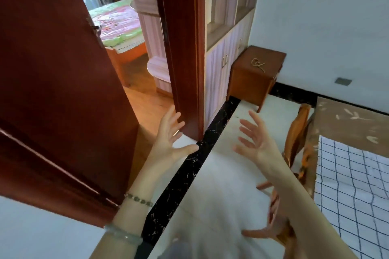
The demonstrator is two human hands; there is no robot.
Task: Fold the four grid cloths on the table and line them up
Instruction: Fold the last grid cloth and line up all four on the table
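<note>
Both hands are raised in front of the person and away from the work. The left grip (171,140) has its fingers spread apart and holds nothing, hanging before the foot of the door frame (185,59). The right grip (255,141) is likewise splayed and empty, over the pale floor (221,174). The task's thing, a white grid cloth (353,185), lies on the bench (347,115) at the far right edge of the view, well apart from both hands. It looks spread out rather than folded, but so little of it shows, and the wide lens bends it so much, that I cannot tell how many cloths lie there.

The main risk, as I judge it, is the wooden chair (296,132) standing between the right grip and the bench. A reach straight across could knock the forearm on the chair's back or force an awkward lean. The head faces the doorway, so a reach begun from here would be half blind. It could pinch only a corner and drag the cloth askew or off the bench edge. The cloth looks thin and limp. Pulled one-handed it would likely bunch, and the grid lines would then not meet at the fold.
</note>
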